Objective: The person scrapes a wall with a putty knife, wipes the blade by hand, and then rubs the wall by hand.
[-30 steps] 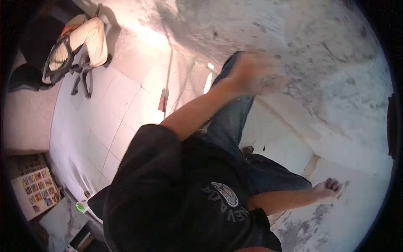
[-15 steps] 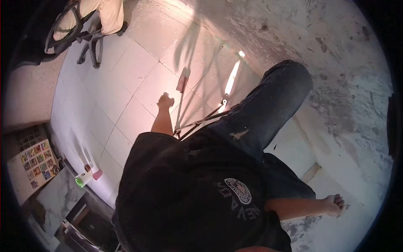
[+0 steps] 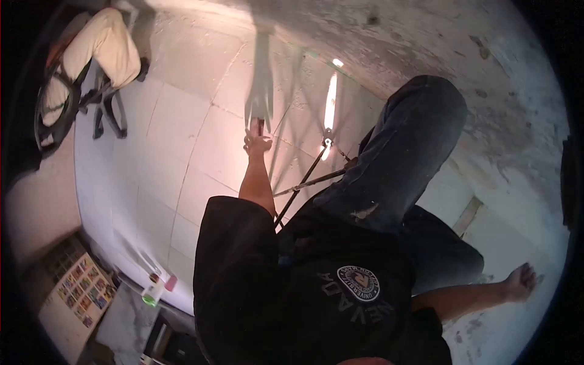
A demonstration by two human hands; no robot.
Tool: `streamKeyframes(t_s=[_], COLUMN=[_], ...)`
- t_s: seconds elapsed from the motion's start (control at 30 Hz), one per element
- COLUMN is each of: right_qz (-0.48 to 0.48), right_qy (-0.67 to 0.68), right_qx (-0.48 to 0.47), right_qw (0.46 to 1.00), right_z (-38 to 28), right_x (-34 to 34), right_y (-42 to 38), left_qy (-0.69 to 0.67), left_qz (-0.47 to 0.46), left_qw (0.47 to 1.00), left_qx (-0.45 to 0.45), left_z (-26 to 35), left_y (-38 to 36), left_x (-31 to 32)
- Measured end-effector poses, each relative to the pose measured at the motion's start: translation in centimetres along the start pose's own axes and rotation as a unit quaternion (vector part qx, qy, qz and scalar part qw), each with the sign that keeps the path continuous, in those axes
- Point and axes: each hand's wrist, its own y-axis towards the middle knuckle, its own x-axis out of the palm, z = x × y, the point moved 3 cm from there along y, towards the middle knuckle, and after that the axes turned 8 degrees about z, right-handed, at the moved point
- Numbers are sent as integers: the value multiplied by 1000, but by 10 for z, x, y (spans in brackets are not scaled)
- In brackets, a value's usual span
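Observation:
My left hand (image 3: pixel 258 143) reaches down to the floor, its fingers around the near end of a small reddish-brown block (image 3: pixel 258 125). The kind of block is too small to make out. Dark crossed metal rods (image 3: pixel 310 181) lie between that forearm and my jeans-covered leg (image 3: pixel 401 146). Out to the right, my right hand (image 3: pixel 522 283) is held away from my body with its fingers loosely bent and apart. I see nothing in it.
A rough, stained wall (image 3: pixel 438 36) runs along the upper right. Upper left, a person in light trousers (image 3: pixel 112 45) sits on a dark wheeled chair (image 3: pixel 109 115). Lower left are a green-ended white container (image 3: pixel 153 293) and a sheet of small colour pictures (image 3: pixel 88 289). Sunlight stripes the tiled floor (image 3: pixel 176 121).
My left hand has moved forward to the reddish-brown block and its fingers have come around it. The view has turned slightly. My right hand stays out to the side.

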Motion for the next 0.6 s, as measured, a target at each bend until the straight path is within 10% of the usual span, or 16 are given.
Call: streamKeyframes(t_s=[0.2,0.3,0.4,0.47,0.53,0.6], right_qz=[-9,-17,-271,-32,-130,-62], right_qy=[-13,-93,112,31,-56,-95], right_qx=[19,-43,127,84,106,119], right_qw=[1000,995,948,995,984,986], right_z=[-2,7,39,51,119,111], right_x=[-1,-4,-24,5,-44,-21], right_y=[-7,-16,12,-59,-23,-81], left_qy=[-22,-34,-103,-285,-523,-478], left_qz=[-11,42,82,21,-19,135], left_qw=[999,976,928,877,798,814], left_qx=[29,213,348,386,301,302], left_z=[31,72,90,123,161,226], left_y=[7,-6,10,16,-6,-79], left_x=[14,20,32,4,-45,-140])
